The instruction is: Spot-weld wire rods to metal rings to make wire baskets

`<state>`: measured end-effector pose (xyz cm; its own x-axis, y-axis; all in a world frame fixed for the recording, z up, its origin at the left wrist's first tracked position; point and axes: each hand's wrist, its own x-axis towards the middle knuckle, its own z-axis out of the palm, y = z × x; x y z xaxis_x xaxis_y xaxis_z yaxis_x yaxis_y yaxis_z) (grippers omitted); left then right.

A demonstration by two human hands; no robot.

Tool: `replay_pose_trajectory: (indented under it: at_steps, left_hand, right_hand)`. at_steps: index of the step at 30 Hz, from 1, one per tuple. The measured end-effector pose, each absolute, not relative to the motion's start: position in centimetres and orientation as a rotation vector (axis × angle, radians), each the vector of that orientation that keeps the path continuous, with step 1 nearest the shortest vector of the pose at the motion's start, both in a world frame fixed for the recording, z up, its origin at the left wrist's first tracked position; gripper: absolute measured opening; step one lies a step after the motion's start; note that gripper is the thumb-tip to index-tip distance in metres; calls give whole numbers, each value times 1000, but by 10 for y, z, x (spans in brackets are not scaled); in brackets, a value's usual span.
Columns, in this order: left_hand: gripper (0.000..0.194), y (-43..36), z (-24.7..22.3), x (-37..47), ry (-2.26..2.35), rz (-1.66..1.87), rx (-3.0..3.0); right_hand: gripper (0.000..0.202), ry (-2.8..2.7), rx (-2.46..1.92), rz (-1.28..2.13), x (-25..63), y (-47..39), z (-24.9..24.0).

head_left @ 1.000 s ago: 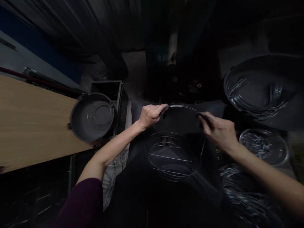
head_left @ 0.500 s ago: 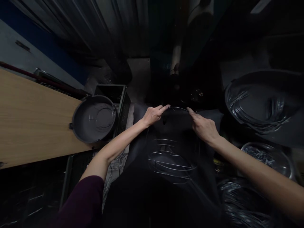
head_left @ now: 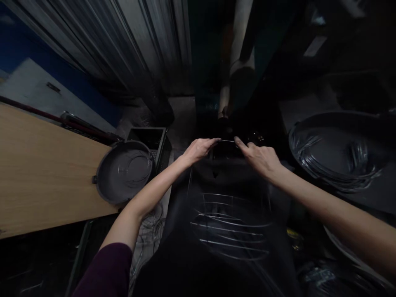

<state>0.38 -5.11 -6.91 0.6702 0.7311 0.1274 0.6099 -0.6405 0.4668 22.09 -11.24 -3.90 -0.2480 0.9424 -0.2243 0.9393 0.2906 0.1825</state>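
My left hand [head_left: 200, 149] pinches one end of a short visible stretch of thin, curved metal wire [head_left: 227, 141]. My right hand [head_left: 261, 159] grips the same wire from the other side, its index finger and thumb closed near the machine. Below them, over the dark apron or cloth on my lap, lies a round wire rack [head_left: 230, 227] with several cross bars. Faint upright wires run down beneath the hands, but the gloom hides whether they join the held wire to the rack.
At left, a round dark tub [head_left: 123, 171] holding thin wire rings stands by a wooden board [head_left: 52, 165]. Behind it is a dark crate [head_left: 147, 138]. A wide basin [head_left: 337, 148] with bundled wire pieces sits at right. Ahead hangs a pale machine column [head_left: 243, 49].
My view has tipped upward, so the surroundings sit lower. My right hand has come closer to my left, shortening the wire seen between them. The rack appears lower and slightly to the right.
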Motion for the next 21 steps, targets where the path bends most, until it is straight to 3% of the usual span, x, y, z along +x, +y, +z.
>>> replay_pose_trajectory:
  at_steps: [7, 21]
  left_hand:
    - [32, -28, -23, 1, 1086, 479, 2550]
    - [31, 3, -1, 5, 1120, 569, 2444]
  right_hand:
    - [54, 2318, 1721, 151, 222, -85, -1]
    - [46, 2344, 1786, 132, 219, -54, 23]
